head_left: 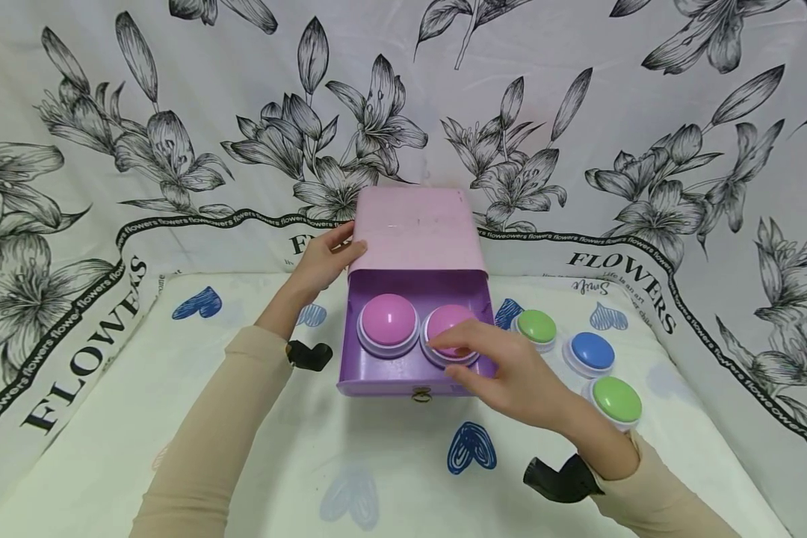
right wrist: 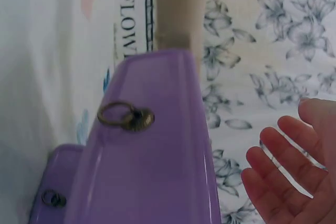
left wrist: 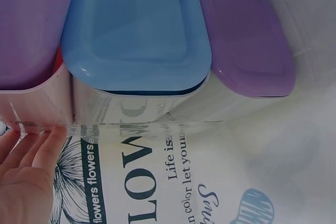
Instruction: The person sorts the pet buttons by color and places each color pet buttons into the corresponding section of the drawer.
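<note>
A pink drawer cabinet (head_left: 417,228) stands on the cloth with its top purple drawer (head_left: 376,371) pulled out. Inside sit two round pink-domed buttons (head_left: 388,320) with white bases, side by side. My left hand (head_left: 321,260) rests against the cabinet's left side; in the left wrist view its straight fingers touch the pink wall. Over the right-hand pink button (head_left: 449,320) is my right hand (head_left: 521,370), thumb and fingers apart at the button's near right edge. The right wrist view shows that hand's fingers (right wrist: 286,156) spread and loosely bent beside a purple drawer front (right wrist: 152,156) with a ring pull.
Right of the drawer lie a green button (head_left: 536,326), a blue button (head_left: 592,350) and another green button (head_left: 616,399). Below the top drawer, the left wrist view shows a blue drawer (left wrist: 139,30) and a purple one (left wrist: 252,40). A flower-printed cloth (head_left: 262,67) hangs behind.
</note>
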`<state>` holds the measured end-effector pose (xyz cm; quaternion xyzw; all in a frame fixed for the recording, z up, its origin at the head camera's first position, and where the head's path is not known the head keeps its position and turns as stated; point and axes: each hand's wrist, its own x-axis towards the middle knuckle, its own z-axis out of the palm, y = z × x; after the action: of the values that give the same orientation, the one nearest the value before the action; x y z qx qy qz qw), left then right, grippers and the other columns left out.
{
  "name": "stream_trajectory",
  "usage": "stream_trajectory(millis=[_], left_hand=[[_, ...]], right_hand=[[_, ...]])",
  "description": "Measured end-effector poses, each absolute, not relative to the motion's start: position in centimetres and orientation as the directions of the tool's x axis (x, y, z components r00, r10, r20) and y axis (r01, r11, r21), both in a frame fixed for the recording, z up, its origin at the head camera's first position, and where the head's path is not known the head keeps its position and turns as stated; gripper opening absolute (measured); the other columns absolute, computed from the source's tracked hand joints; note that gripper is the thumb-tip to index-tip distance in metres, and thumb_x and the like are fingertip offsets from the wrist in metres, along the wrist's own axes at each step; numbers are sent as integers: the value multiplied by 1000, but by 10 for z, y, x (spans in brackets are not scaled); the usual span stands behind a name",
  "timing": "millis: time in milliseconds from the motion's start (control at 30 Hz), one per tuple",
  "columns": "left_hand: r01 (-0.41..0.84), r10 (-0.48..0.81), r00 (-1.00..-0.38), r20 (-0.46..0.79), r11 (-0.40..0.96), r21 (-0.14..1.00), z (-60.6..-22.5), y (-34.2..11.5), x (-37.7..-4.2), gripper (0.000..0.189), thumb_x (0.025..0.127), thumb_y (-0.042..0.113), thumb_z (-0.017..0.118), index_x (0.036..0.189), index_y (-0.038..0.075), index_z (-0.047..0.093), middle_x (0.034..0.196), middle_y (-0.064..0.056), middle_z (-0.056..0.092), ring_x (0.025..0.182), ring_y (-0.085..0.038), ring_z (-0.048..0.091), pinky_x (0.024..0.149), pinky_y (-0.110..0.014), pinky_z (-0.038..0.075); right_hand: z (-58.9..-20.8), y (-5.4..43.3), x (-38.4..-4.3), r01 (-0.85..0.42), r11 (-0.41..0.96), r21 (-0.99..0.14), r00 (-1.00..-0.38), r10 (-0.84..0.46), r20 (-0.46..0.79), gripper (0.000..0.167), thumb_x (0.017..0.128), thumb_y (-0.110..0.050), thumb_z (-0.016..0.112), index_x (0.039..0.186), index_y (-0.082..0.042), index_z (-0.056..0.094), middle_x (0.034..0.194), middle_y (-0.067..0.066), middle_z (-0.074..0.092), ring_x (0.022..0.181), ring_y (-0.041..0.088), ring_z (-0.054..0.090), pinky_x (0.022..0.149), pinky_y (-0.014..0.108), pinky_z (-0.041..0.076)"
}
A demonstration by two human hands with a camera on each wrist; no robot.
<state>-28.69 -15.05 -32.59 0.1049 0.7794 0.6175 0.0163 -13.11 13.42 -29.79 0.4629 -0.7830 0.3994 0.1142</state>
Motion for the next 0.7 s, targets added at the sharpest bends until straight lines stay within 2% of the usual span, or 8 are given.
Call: stream_trajectory(millis=[200,367,533,700], left_hand=[[140,181,-978,101,220,965,-325,-151,-286,66,88,35,61,144,15,33,148,-3,33,132,-22,37,105,-38,36],[141,179,-978,102,218,966,-324,-150,-285,66,88,34,61,144,15,33,148,-3,33,132,-22,37,105,-38,36],[141,174,-979,102,228,963,-325,-150,-285,66,88,35,61,144,15,33,148,-3,33,132,-22,37,105,-39,36],[137,175,-980,97,235,962,-326,-150,-286,67,88,37,61,144,16,32,148,-3,33,133,-22,36,105,-39,36]], right_hand=[[-311,130,-114,-824,209,-527,-517,-660,545,30,83,-4,66,111,-10,63,105,2,65,90,10,61,77,23,53],[-328,129,-105,-803,157,-575,-507,-688,519,31,83,1,63,112,-9,62,106,3,65,91,7,61,74,21,54],[-351,126,-101,-772,156,-616,-521,-710,474,27,85,-3,62,111,-9,62,106,2,65,94,7,61,74,17,53],[-374,122,-98,-728,179,-662,-566,-702,433,22,89,-10,61,111,-10,62,105,1,66,93,6,62,72,16,52]])
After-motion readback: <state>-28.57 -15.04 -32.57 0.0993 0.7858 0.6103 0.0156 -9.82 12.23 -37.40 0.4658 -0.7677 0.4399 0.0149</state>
